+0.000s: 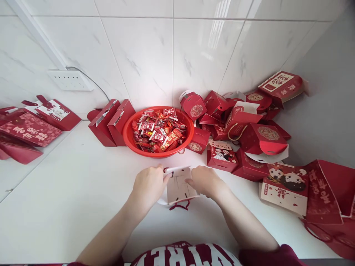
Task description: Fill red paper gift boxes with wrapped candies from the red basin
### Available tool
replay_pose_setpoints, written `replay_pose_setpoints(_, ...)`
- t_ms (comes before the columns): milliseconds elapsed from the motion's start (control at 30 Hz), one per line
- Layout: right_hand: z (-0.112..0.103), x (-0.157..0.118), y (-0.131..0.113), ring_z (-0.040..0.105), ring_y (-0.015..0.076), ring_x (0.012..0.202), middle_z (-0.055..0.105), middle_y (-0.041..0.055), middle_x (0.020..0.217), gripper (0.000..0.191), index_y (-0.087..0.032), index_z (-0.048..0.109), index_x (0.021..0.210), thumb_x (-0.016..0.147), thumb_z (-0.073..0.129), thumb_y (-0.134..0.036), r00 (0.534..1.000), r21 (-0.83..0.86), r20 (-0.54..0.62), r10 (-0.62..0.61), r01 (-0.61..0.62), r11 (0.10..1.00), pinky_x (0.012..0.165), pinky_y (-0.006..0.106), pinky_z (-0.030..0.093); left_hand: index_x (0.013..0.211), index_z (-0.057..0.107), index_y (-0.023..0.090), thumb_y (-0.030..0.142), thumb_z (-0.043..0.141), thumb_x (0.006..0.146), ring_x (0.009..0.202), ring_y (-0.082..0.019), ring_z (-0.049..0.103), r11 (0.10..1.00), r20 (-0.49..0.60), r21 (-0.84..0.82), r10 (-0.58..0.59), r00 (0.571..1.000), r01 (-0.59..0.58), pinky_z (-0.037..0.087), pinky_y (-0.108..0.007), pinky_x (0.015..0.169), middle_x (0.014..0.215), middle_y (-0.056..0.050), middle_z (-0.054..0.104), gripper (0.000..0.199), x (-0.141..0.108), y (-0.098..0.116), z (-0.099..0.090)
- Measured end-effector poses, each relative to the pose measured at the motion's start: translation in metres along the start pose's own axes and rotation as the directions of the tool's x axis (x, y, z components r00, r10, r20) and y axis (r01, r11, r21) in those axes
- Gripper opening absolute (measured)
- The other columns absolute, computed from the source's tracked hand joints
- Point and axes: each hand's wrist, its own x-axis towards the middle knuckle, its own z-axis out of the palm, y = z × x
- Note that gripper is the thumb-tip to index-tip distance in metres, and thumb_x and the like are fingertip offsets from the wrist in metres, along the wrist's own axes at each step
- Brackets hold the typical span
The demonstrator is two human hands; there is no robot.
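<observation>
Between my hands is a small paper gift box (180,190), its top open and its pale inside facing up. My left hand (148,184) pinches its left wall near the far corner. On the opposite wall, my right hand (206,181) grips with the thumb inside the box. A dark red cord handle (180,205) sticks out on the side nearest me. Just beyond my hands stands a red plastic basin (129,142) full of wrapped candies (158,133). The outer faces of the box are mostly hidden.
Red gift boxes (266,136) lie piled to the right of the basin, with larger ones (324,192) at the right edge. Two upright red boxes (111,122) stand left of the basin. More gift boxes (30,129) sit far left. A tiled wall (138,55) with a socket panel (70,80) rises behind.
</observation>
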Motion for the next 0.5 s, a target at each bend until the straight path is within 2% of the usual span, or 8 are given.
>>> replay_pose_setpoints(33, 0.001, 0.002, -0.002, 0.073, 0.0298, 0.088, 0.075, 0.0195, 0.086, 0.035, -0.008, 0.072, 0.097, 0.098, 0.046, -0.032, 1.0, 0.003, 0.024, -0.011, 0.011, 1.0, 0.077, 0.035, 0.051, 0.08, 0.063, 0.02, 0.034, 0.065, 0.081, 0.06, -0.028, 0.064, 0.996, 0.029, -0.081, -0.024, 0.999, 0.026, 0.04, -0.031, 0.054, 0.063, -0.007, 0.062, 0.014, -0.003, 0.0, 0.006)
replay_pose_setpoints(100, 0.001, 0.005, -0.003, 0.074, 0.0261, 0.075, 0.074, 0.0157, 0.074, 0.035, -0.007, 0.071, 0.098, 0.099, 0.041, -0.025, 0.996, 0.027, 0.076, -0.04, 0.038, 0.999, 0.075, 0.034, 0.051, 0.083, 0.065, 0.02, 0.035, 0.068, 0.075, 0.056, -0.025, 0.062, 0.945, 0.073, -0.326, -0.001, 0.997, 0.025, 0.035, -0.028, 0.05, 0.063, -0.005, 0.063, 0.017, -0.004, -0.007, 0.023)
replay_pose_setpoints(167, 0.0, 0.008, -0.002, 0.072, 0.0218, 0.06, 0.072, 0.0115, 0.063, 0.036, -0.007, 0.07, 0.099, 0.1, 0.037, -0.023, 0.99, 0.057, 0.122, -0.069, 0.063, 0.996, 0.07, 0.031, 0.05, 0.075, 0.063, 0.021, 0.029, 0.06, 0.076, 0.047, -0.017, 0.055, 0.817, 0.094, -0.576, 0.05, 0.994, 0.013, 0.032, -0.025, 0.047, 0.059, 0.0, 0.06, 0.009, -0.001, -0.019, 0.043)
replay_pose_setpoints(200, -0.001, 0.01, -0.002, 0.071, 0.0204, 0.056, 0.072, 0.0105, 0.061, 0.037, -0.007, 0.07, 0.099, 0.1, 0.036, -0.022, 0.987, 0.07, 0.137, -0.081, 0.072, 0.995, 0.067, 0.029, 0.05, 0.069, 0.06, 0.02, 0.026, 0.056, 0.076, 0.046, -0.015, 0.052, 0.779, 0.074, -0.627, 0.048, 0.996, 0.009, 0.031, -0.024, 0.047, 0.056, 0.002, 0.056, 0.01, 0.001, -0.025, 0.053)
replay_pose_setpoints(267, -0.003, 0.013, -0.001, 0.071, 0.0197, 0.056, 0.073, 0.0108, 0.062, 0.038, -0.007, 0.07, 0.096, 0.099, 0.035, -0.021, 0.985, 0.082, 0.145, -0.098, 0.087, 0.993, 0.066, 0.028, 0.049, 0.061, 0.051, 0.019, 0.024, 0.051, 0.075, 0.048, -0.013, 0.047, 0.743, 0.005, -0.669, 0.017, 1.0, -0.009, 0.03, -0.023, 0.048, 0.053, 0.003, 0.048, 0.015, 0.007, -0.034, 0.071)
replay_pose_setpoints(367, -0.003, 0.019, 0.001, 0.073, 0.0209, 0.064, 0.074, 0.0113, 0.063, 0.041, -0.008, 0.071, 0.09, 0.099, 0.034, -0.023, 0.985, 0.082, 0.126, -0.122, 0.112, 0.99, 0.068, 0.028, 0.05, 0.061, 0.047, 0.019, 0.027, 0.05, 0.076, 0.051, -0.012, 0.042, 0.709, -0.102, -0.704, -0.038, 0.994, -0.045, 0.029, -0.022, 0.05, 0.053, 0.005, 0.04, 0.017, 0.014, -0.041, 0.091)
replay_pose_setpoints(433, -0.002, 0.023, 0.003, 0.072, 0.0198, 0.063, 0.073, 0.0091, 0.062, 0.043, -0.01, 0.072, 0.087, 0.099, 0.034, -0.025, 0.982, 0.085, 0.121, -0.143, 0.133, 0.987, 0.068, 0.028, 0.05, 0.068, 0.049, 0.019, 0.031, 0.051, 0.08, 0.054, -0.012, 0.043, 0.69, -0.164, -0.721, -0.087, 0.983, -0.059, 0.034, -0.023, 0.053, 0.058, 0.004, 0.042, 0.017, 0.014, -0.041, 0.101)
replay_pose_setpoints(500, -0.001, 0.026, 0.005, 0.071, 0.0185, 0.059, 0.073, 0.0069, 0.06, 0.044, -0.012, 0.072, 0.084, 0.1, 0.034, -0.027, 0.98, 0.083, 0.119, -0.16, 0.151, 0.985, 0.069, 0.028, 0.05, 0.083, 0.052, 0.02, 0.036, 0.051, 0.083, 0.068, -0.015, 0.053, 0.656, -0.242, -0.748, -0.126, 0.962, -0.102, 0.044, -0.025, 0.064, 0.074, 0.001, 0.054, 0.016, 0.013, -0.04, 0.108)
